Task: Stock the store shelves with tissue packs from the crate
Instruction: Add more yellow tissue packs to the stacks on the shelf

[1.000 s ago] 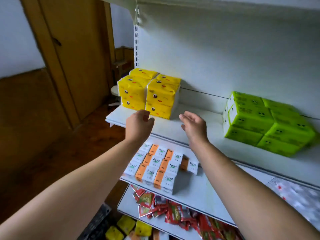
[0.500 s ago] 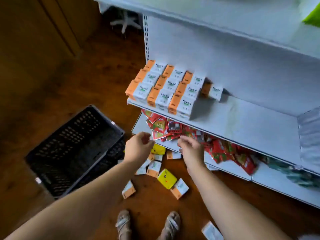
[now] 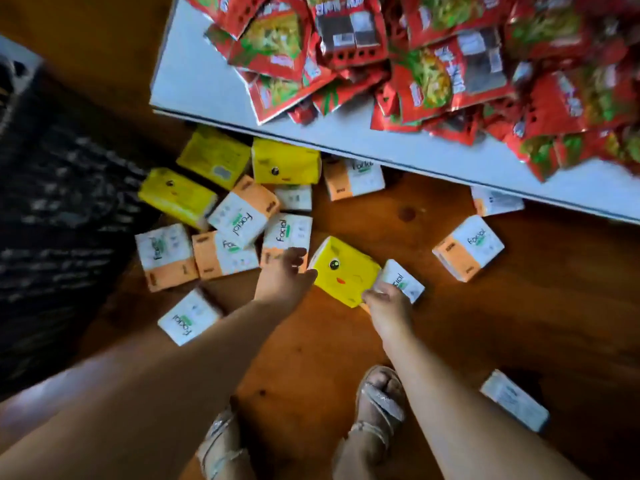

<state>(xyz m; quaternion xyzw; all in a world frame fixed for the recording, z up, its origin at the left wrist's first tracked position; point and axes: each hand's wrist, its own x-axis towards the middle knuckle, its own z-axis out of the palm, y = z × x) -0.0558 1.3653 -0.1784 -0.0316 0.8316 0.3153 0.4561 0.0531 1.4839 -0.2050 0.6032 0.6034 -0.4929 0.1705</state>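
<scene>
A yellow tissue pack (image 3: pixel 341 271) printed with a face is seen on the wooden floor (image 3: pixel 485 323), just in front of the white bottom shelf (image 3: pixel 207 84). Its left edge is touched by the loosely spread left hand (image 3: pixel 285 277), and its lower right corner is pinched by the curled fingers of the right hand (image 3: pixel 384 304). 3 other yellow packs (image 3: pixel 285 161) and many white-and-orange packs (image 3: pixel 239 216) are scattered nearby, beside the black crate (image 3: pixel 52 202). Red snack packets (image 3: pixel 346 46) are heaped on the shelf.
</scene>
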